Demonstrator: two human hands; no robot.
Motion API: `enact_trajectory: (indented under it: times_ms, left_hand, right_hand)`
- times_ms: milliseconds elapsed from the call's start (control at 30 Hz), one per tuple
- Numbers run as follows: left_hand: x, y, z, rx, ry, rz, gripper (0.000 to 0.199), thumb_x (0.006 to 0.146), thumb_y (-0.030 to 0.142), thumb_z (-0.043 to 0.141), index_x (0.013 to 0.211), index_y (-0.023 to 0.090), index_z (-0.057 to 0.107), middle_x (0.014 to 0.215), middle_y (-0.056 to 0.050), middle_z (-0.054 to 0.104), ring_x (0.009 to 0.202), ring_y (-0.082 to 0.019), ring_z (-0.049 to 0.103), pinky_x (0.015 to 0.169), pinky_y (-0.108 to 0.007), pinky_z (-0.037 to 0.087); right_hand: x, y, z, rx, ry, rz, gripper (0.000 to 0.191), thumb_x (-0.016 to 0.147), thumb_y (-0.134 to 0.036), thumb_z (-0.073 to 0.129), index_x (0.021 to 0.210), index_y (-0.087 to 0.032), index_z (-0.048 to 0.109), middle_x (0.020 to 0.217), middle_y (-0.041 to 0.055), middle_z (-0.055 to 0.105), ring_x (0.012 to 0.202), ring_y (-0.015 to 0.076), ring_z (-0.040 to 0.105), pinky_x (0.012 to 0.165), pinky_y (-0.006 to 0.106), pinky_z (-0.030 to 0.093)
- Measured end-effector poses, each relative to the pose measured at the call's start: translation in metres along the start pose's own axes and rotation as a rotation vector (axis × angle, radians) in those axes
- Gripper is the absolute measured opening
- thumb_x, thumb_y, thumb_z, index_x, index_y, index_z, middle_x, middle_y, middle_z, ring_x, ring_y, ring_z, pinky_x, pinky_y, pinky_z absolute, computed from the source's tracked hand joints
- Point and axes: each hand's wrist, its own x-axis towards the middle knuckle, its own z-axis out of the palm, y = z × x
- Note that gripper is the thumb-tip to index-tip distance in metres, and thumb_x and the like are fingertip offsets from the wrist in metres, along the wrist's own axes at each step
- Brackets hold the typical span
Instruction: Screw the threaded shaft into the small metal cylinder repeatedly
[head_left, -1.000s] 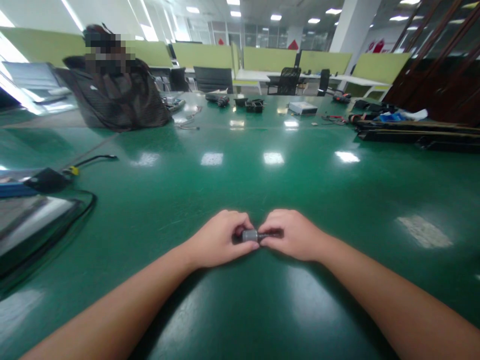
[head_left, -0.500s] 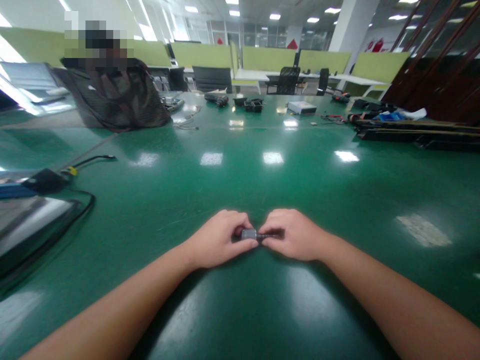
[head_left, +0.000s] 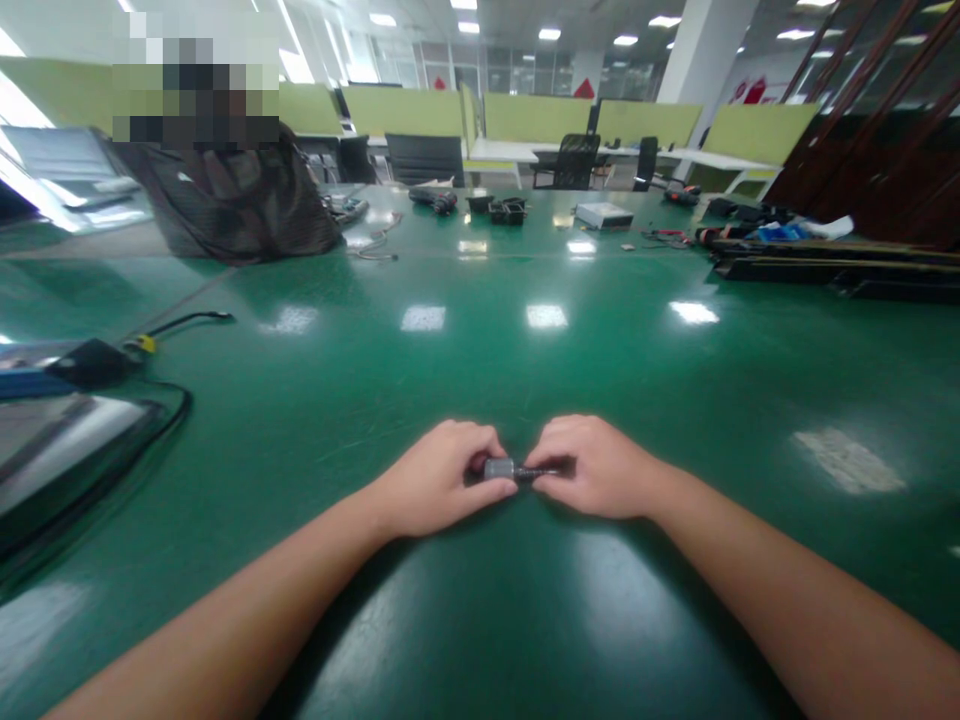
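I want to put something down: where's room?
One bare patch of green table stretches from the left hand and right hand to the white box; another lies between the forearms. Left, around the black cable, and far right, by dark bars, it's crowded.

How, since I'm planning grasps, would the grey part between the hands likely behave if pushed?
The grey part looks metallic, so it's probably stiff and heavyish for its size. On the glossy green table it may slide easily.

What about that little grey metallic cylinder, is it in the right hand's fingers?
No, the left hand holds the grey cylinder between its thumb and fingers.
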Motion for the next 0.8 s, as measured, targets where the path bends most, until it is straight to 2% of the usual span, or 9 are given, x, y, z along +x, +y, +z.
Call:
enact_trajectory:
  times_ms: [800]
  left_hand:
    - [-0.003, 0.001, 0.0, 0.001, 0.01, 0.012, 0.023, 0.087, 0.042, 0.07, 0.091, 0.02, 0.067, 0.078, 0.0, 0.063, 0.073, -0.018, 0.059, 0.071, -0.03, 0.04]
  right_hand:
    - [-0.005, 0.001, -0.012, -0.008, -0.061, 0.123, 0.008, 0.075, -0.016, 0.073, 0.083, -0.018, 0.075, 0.079, 0.0019, 0.07, 0.074, 0.0146, 0.062, 0.07, 0.026, 0.045]
